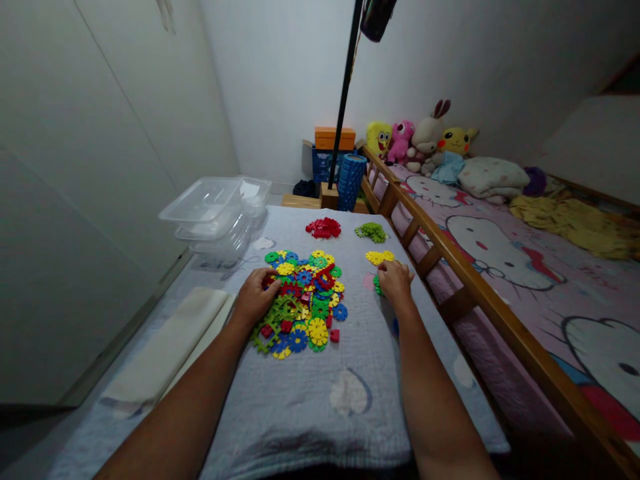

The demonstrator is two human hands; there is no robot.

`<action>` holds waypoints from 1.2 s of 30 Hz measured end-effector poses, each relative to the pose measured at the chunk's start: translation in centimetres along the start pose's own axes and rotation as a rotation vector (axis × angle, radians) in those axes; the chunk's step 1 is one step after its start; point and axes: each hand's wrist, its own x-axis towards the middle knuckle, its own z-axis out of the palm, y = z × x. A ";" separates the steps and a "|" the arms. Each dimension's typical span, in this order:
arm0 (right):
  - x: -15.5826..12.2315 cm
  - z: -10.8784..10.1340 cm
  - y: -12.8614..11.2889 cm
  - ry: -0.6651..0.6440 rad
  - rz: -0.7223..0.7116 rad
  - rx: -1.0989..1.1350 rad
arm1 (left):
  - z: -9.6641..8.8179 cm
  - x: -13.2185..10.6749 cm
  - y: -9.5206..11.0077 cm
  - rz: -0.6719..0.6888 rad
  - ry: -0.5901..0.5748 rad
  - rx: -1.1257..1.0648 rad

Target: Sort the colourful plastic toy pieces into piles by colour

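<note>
A mixed heap of plastic snowflake pieces (305, 300) in red, blue, yellow and green lies on a grey blanket (310, 393). My left hand (255, 297) rests on the heap's left edge, fingers curled down into the pieces. My right hand (395, 280) is curled, knuckles up, just below a small pile of yellow pieces (379, 257) and over a green piece (376, 285); what its fingers hold is hidden. Farther back lie a red pile (323, 228) and a green pile (371, 231).
Clear plastic containers (220, 213) are stacked at the back left. A wooden bed rail (465, 280) runs along the right, with a pink cartoon-cat sheet and plush toys (425, 140) behind. A black pole (344, 93), a blue roller (351, 181) and boxes stand at the back.
</note>
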 end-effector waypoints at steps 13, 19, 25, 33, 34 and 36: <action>-1.6 5.0 -5.4 -0.210 -0.449 0.069 | -0.1 0.0 0.2 0.016 -0.003 0.008; -1.4 5.2 -4.9 -0.166 -0.421 0.111 | 0.0 0.0 0.2 0.011 0.003 0.009; -1.6 5.0 -4.6 -0.113 -0.437 0.167 | -0.1 -0.1 0.2 0.008 -0.006 0.007; 0.4 3.0 -2.3 0.009 -0.307 0.161 | 0.0 0.0 -0.1 0.022 -0.001 -0.005; 0.9 2.5 -1.4 0.021 -0.279 0.170 | -0.1 0.0 -0.1 0.023 0.001 -0.005; 1.7 1.4 0.7 0.026 -0.229 0.205 | -0.1 0.0 -0.1 0.024 0.003 -0.003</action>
